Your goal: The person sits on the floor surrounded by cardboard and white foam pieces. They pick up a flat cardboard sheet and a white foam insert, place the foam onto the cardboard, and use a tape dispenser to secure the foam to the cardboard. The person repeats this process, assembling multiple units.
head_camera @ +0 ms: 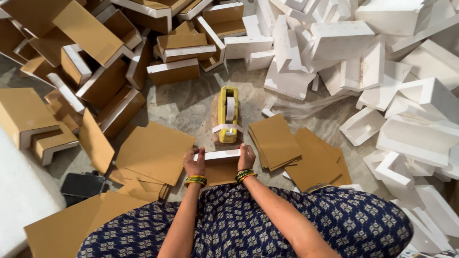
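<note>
Concrete floor (pixel 191 102), dusty, ringed with stock. From my remote seat I log it as follows.

Upper left: heap of finished brown-faced foam corners (pixel 103 52). Upper right and down the right side: heap of bare white foam pieces (pixel 382 71). Loose brown card sheets lie in two lots, one stack (pixel 153 153) to the left of the hands and one stack (pixel 275 141) to the right. Yellow tape dispenser (pixel 228 113) stands straight ahead, just beyond the work, with a strip of tape hanging off its near end.

Work piece: white foam block with a brown card under it (pixel 221 165), on the floor right before the blue patterned lap (pixel 239 224), between both hands.

Left hand (pixel 194 163): fingers curled over the left end of the block, gripping it. Right hand (pixel 246 156): fingers closed down on the right end, pressing. Green and gold bangles on both wrists.

Judgement on doing this step well: keep both ends pinned evenly so the card sits square to the foam edge, with no overhang on one side. Hold pressure with one hand before reaching for tape, since the dispenser is near enough for a single reach. Card looks light and likely to slide on the dusty floor if the grip eases.
</note>
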